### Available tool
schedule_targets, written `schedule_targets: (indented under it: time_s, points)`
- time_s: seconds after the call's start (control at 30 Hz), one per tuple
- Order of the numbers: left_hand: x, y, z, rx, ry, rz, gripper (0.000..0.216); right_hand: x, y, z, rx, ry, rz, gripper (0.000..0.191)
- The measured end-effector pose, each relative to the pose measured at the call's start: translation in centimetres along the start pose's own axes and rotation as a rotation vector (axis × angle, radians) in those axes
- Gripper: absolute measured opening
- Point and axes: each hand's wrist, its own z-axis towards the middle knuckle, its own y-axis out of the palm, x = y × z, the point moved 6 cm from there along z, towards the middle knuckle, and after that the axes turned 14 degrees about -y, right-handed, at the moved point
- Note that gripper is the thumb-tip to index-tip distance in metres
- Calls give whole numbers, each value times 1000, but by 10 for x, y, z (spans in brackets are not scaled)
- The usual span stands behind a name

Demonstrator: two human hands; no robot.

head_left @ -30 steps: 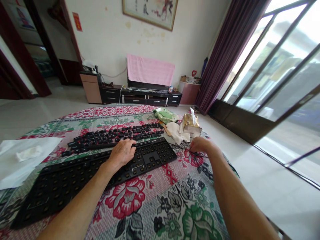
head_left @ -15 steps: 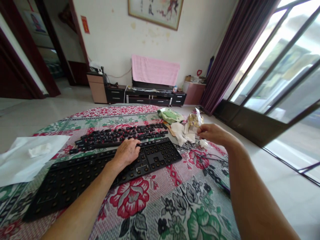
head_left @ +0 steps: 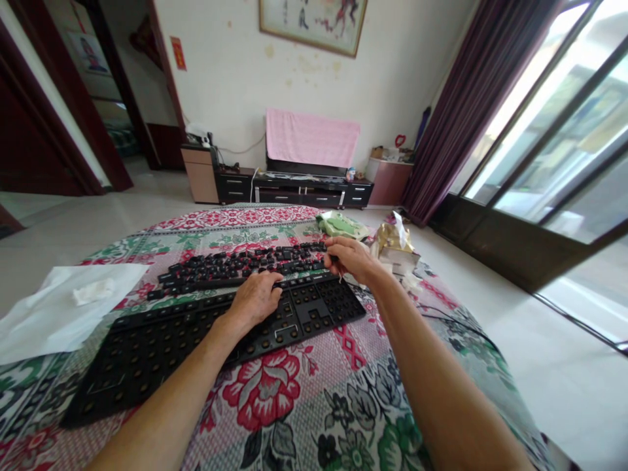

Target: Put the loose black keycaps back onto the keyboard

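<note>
A black keyboard (head_left: 314,316) with its keycaps off lies slanted on the patterned tablecloth, bare key sockets facing up. Across its middle lies my left hand (head_left: 256,299), fingers bent over the back edge and gripping it. My right hand (head_left: 350,256) is just behind the keyboard's right end, fingers pinched together; a small pale tip shows below them, too small to name. Behind the keyboard spreads a long heap of loose black keycaps (head_left: 230,265). White tissue partly shows beneath and beside my right hand.
A green wipes packet (head_left: 342,224) and a gold tissue box (head_left: 396,247) stand at the back right. On the left lies a white sheet (head_left: 44,320) with a crumpled tissue (head_left: 93,292) on it. A black cable (head_left: 456,318) trails along the right side.
My right hand has moved left from the tissues beside the tissue box to the keyboard's back right corner. My left hand has stayed on the keyboard. The view has shifted slightly.
</note>
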Motion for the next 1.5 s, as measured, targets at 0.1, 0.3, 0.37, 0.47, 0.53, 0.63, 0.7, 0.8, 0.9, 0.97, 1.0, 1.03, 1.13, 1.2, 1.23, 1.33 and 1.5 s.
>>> schedule_targets:
  time_s: [0.1, 0.3, 0.37, 0.47, 0.53, 0.63, 0.7, 0.8, 0.9, 0.97, 1.0, 1.03, 1.13, 1.2, 1.23, 1.33, 1.5]
  points:
    - [0, 0, 1, 0, 2, -10, 31, 8, 6, -3, -87, -35, -91, 25]
    - [0, 0, 1, 8, 16, -10, 31, 18, 15, -14, -296, -24, -211, 31]
    - [0, -2, 1, 29, 16, -51, 32, 13, 22, -18, -400, -31, -192, 28]
    - [0, -10, 2, 109, -8, -175, 34, 4, 30, -22, -507, -42, -161, 27]
    - [2, -19, 1, 177, -34, -273, 34, 0, 34, -24, -534, -46, -145, 27]
    - [6, -28, 0, 173, -86, -497, 30, -3, 42, -25, -562, -53, -122, 26]
    - [10, -26, -1, 40, -135, -720, 33, -6, 49, -26, -566, -59, -108, 26]
    - [11, -19, -2, -148, -260, -1029, 36, -11, 58, -28, -566, -60, -44, 27]
    - [8, -20, -2, -175, -320, -1173, 33, -16, 65, -32, -604, -30, 175, 28]
    - [5, -23, -1, -157, -315, -1215, 33, -15, 67, -35, -631, 16, 339, 30]
    - [4, -25, 0, -141, -307, -1228, 33, -13, 67, -36, -637, 40, 397, 33]
    - [3, -27, 0, -123, -299, -1238, 32, -10, 67, -36, -640, 62, 433, 36]
    - [1, -32, 0, -79, -278, -1249, 31, 0, 66, -38, -658, 109, 463, 38]
    - [1, -34, 0, -66, -268, -1244, 31, 6, 67, -38, -680, 121, 451, 37]
    - [2, -35, 0, -66, -263, -1242, 32, 8, 67, -38, -684, 113, 441, 36]
    - [4, -36, -1, -72, -245, -1247, 33, 9, 68, -36, -666, 57, 407, 33]
    - [9, -38, -3, -57, -222, -1240, 34, 4, 71, -36, -695, 41, 437, 31]
